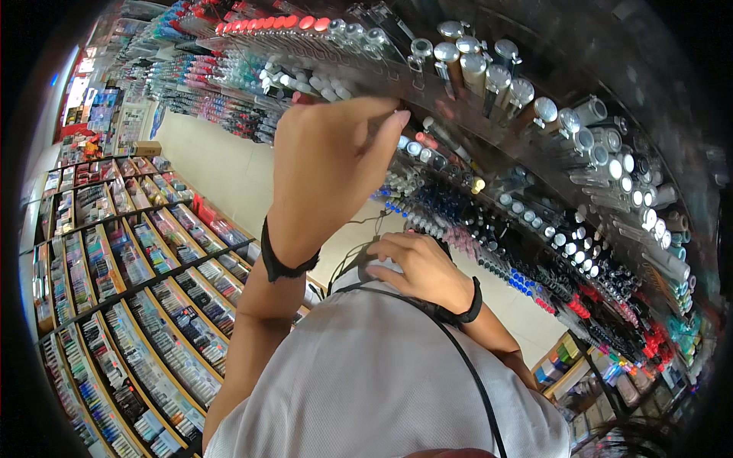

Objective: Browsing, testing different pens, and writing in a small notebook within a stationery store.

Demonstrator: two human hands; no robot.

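Observation:
My left hand (329, 151) is raised at the pen display, its thumb and bent forefinger close together at the edge of a dark shelf tier (366, 71). Whether a pen is pinched there cannot be told, as the hand hides most of that spot. Just right of its fingertips lie a pen with a pinkish-red end (426, 139) and a grey pen (444, 137). Lower down, in front of my white shirt (389, 355), hovers my right hand (426, 263). Its fingers are loosely bent and apart, and nothing shows in them. Both wrists wear black bands.
Round-ended clip pens (472, 62) stand along the upper tier. Below them are racks of blue-ended pens (521, 280). Across the pale tiled floor (215, 149) stands a slanted rack (126, 295) packed with stationery. A black cable (467, 355) runs over my shirt.

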